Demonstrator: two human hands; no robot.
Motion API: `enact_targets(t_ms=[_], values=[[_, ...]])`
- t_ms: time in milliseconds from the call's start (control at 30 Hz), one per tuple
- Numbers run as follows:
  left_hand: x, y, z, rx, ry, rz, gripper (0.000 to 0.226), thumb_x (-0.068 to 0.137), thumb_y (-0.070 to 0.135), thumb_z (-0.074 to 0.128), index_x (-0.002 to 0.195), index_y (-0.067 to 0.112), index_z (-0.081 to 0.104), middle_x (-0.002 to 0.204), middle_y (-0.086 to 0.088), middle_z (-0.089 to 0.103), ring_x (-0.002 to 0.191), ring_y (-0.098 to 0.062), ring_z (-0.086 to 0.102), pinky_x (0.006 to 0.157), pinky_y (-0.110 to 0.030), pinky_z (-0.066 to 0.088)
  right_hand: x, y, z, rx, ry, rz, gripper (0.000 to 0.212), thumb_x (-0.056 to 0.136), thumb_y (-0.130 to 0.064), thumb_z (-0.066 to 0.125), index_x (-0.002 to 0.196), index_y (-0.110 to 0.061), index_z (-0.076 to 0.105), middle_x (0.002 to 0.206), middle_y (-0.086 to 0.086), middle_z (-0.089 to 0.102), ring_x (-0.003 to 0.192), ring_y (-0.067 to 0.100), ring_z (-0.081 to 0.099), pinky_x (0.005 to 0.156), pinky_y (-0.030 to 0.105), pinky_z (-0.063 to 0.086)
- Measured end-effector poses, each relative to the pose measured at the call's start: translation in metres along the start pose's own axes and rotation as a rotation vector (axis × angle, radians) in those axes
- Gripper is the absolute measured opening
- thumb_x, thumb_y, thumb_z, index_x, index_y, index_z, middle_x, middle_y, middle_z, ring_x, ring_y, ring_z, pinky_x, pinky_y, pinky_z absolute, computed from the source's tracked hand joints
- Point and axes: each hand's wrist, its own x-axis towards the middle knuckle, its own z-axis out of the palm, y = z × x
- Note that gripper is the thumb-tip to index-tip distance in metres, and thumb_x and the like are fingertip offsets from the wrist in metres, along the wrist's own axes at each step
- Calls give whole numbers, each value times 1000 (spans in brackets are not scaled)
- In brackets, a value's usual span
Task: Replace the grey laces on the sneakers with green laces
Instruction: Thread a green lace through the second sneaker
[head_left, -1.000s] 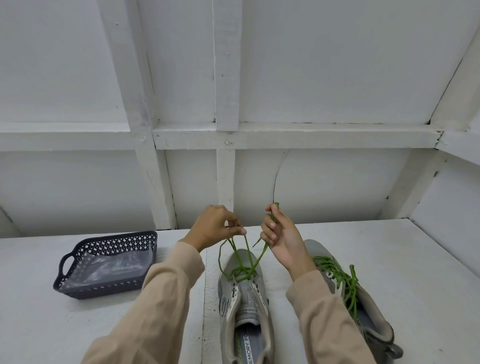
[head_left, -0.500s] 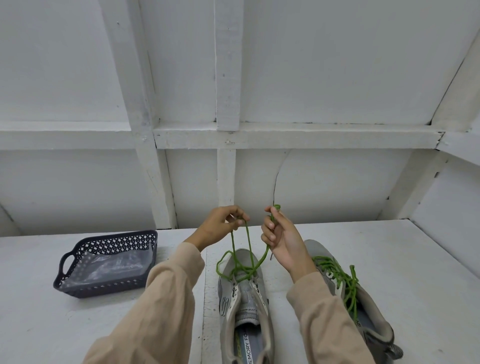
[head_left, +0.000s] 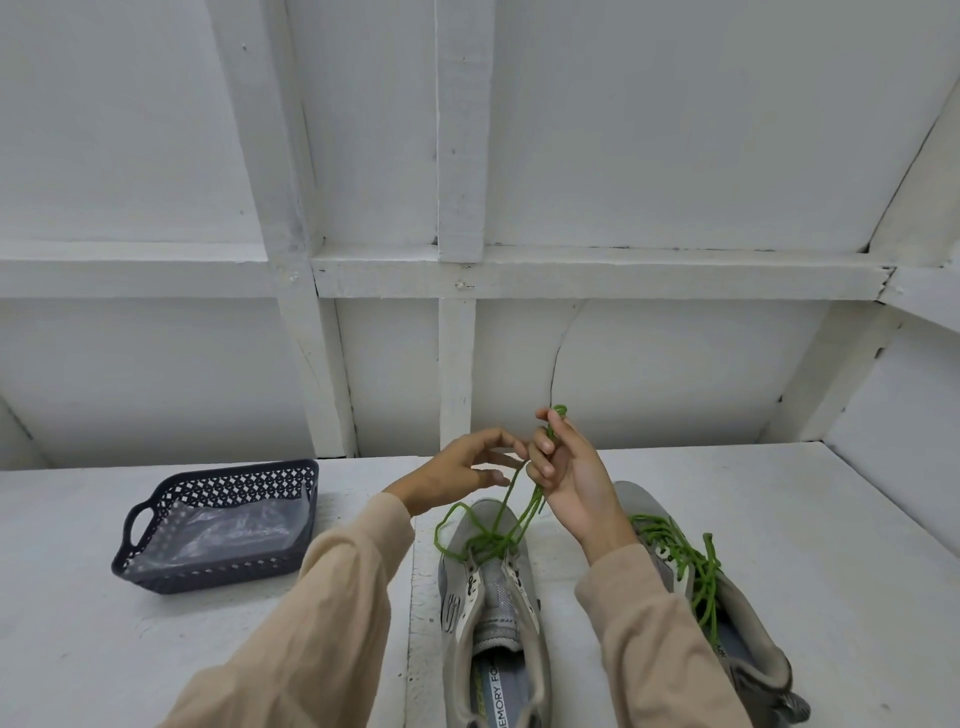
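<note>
Two grey sneakers lie on the white surface. The left sneaker (head_left: 491, 618) in the middle has a green lace (head_left: 498, 530) threaded only through its lowest eyelets near the toe. My right hand (head_left: 563, 473) holds the gathered lace strands upright above the toe, the lace end sticking out over my fingers. My left hand (head_left: 457, 470) reaches across with spread fingers, its fingertips at a strand beside the right hand. The right sneaker (head_left: 727, 597) is laced in green, partly hidden by my right sleeve.
A dark perforated plastic basket (head_left: 218, 525) with a clear plastic bag inside sits at the left on the white table. White wooden walls with beams stand close behind and to the right.
My left hand moved right from its own raised strand to meet the right hand, and its fingers spread. The lace loop on the left dropped beside the toe. The right hand stayed.
</note>
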Motion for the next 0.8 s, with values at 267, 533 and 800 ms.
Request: enact_targets(t_ms=[267, 533, 800], values=[[-40, -17, 35, -136, 211, -83, 47, 71, 14, 54, 117, 21, 64, 127, 8, 63, 116, 5, 55, 101, -19, 40, 1, -1, 17, -120, -36, -37, 17, 97, -27, 48, 100, -11, 53, 62, -2, 43, 49, 10, 37, 46, 20, 28], [-59, -48, 84, 37, 416, -2, 36, 68, 51, 66, 93, 25, 68, 102, 17, 69, 107, 7, 57, 116, -24, -6, -1, -6, 55, -379, -186, -83, 13, 92, -21, 57, 91, -8, 57, 68, 7, 64, 48, 17, 53, 48, 24, 44], [-61, -63, 84, 22, 415, -64, 39, 64, 50, 68, 90, 22, 65, 121, 21, 62, 137, 11, 26, 117, -27, -7, 23, -41, 95, -373, -200, -193, 11, 97, -11, 54, 92, -1, 57, 67, 12, 68, 50, 18, 63, 48, 25, 52]])
